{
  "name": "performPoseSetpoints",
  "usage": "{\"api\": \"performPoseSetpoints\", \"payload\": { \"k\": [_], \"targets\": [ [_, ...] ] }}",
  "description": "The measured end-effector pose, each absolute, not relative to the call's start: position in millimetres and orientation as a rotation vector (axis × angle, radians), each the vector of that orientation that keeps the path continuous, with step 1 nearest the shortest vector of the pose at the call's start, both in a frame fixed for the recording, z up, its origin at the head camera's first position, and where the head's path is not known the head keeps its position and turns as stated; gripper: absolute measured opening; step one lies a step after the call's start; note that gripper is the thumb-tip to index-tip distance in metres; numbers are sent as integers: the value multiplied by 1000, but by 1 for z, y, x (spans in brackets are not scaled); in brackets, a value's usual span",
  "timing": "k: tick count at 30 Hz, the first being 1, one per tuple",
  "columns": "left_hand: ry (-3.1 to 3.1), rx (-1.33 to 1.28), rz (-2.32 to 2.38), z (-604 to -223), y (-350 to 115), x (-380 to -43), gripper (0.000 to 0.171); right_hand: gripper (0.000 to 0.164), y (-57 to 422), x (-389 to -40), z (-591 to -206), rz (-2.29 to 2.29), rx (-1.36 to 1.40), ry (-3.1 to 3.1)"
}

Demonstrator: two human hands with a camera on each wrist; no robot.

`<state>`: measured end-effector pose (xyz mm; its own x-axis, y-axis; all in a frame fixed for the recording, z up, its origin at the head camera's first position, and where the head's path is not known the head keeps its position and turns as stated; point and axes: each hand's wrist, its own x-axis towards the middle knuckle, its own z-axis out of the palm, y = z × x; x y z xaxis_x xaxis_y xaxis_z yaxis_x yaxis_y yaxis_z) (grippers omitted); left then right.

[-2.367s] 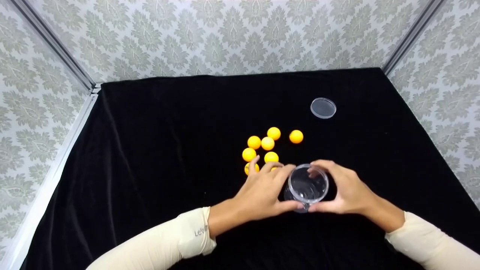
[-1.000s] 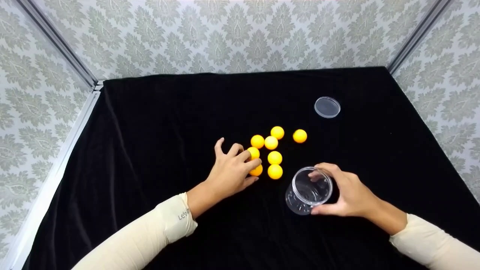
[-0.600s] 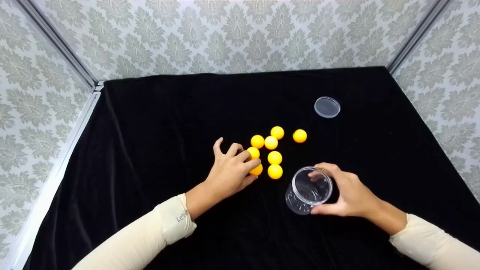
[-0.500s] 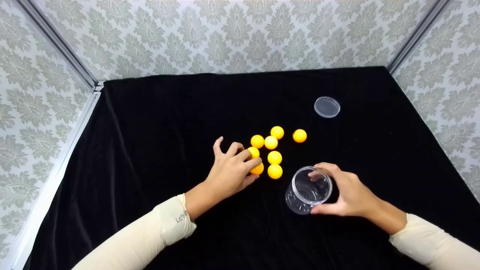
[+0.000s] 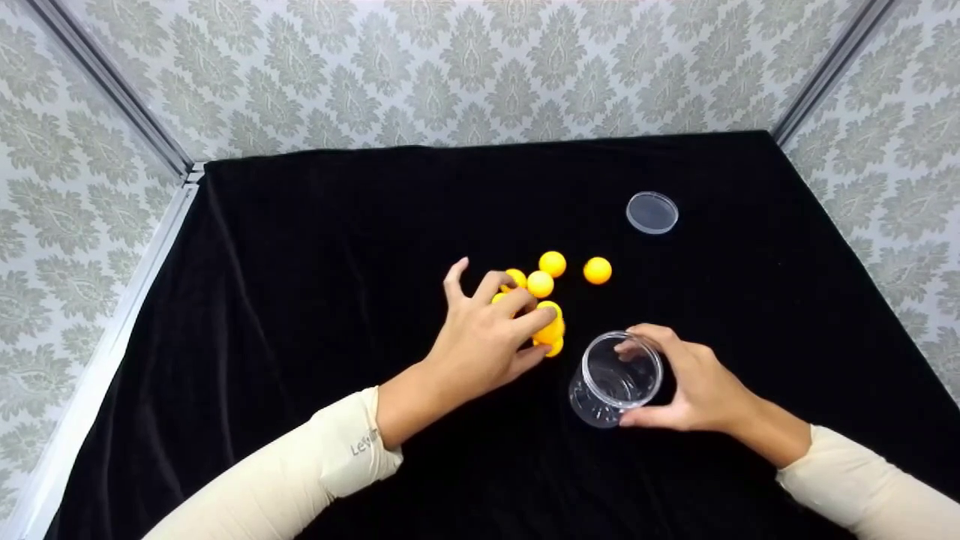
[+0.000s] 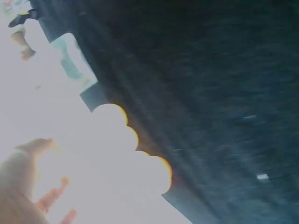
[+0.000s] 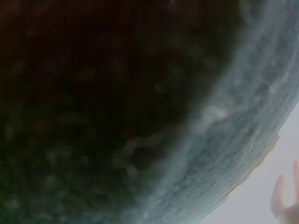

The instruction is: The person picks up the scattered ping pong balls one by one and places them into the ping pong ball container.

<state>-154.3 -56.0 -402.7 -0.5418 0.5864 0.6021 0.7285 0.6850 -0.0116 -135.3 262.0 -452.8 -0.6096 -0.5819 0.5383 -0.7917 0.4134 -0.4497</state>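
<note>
My left hand (image 5: 487, 337) pinches an orange-yellow ball (image 5: 548, 328), which looks like a ping-pong ball, between thumb and curled fingers. The held ball overlaps two others in the head view, a ball (image 5: 550, 307) behind it and a ball (image 5: 556, 347) in front. My right hand (image 5: 694, 382) grips a clear round jar (image 5: 611, 379) by its right side. The jar's mouth is uncovered, and no ball shows inside. Glare in the left wrist view washes out most of the hand and balls; the right wrist view is mostly dark and blurred.
Beyond the left fingers lie several more balls, among them a pale one (image 5: 540, 284). One ball (image 5: 598, 271) sits apart to their right. A clear round lid (image 5: 652, 213) lies farther back on the black cloth (image 5: 360, 225). Patterned walls (image 5: 480, 67) enclose the table.
My left hand has left the jar and taken hold of the front-left ball. Over the last half second it has carried that ball rightward. My right hand keeps holding the jar, nearly still.
</note>
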Motion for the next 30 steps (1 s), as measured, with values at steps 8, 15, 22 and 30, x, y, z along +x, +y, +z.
{"api": "performPoseSetpoints", "payload": {
  "k": [8,15,22,30],
  "targets": [
    [-2245,-1071,-391,-381,-33,-140,38,107,262,-135,-452,1005,1193,-2372],
    [-2237,-1106,-434,-379,-17,-133,38,105,264,-134,-453,933,1154,-2403],
    [-2259,-1147,-487,-380,0,-126,39,106,266,-133,-454,888,1125,-2411],
    [-2300,-1152,-449,-382,8,-120,39,105,265,-133,-455,882,1148,-2391]
  ]
}}
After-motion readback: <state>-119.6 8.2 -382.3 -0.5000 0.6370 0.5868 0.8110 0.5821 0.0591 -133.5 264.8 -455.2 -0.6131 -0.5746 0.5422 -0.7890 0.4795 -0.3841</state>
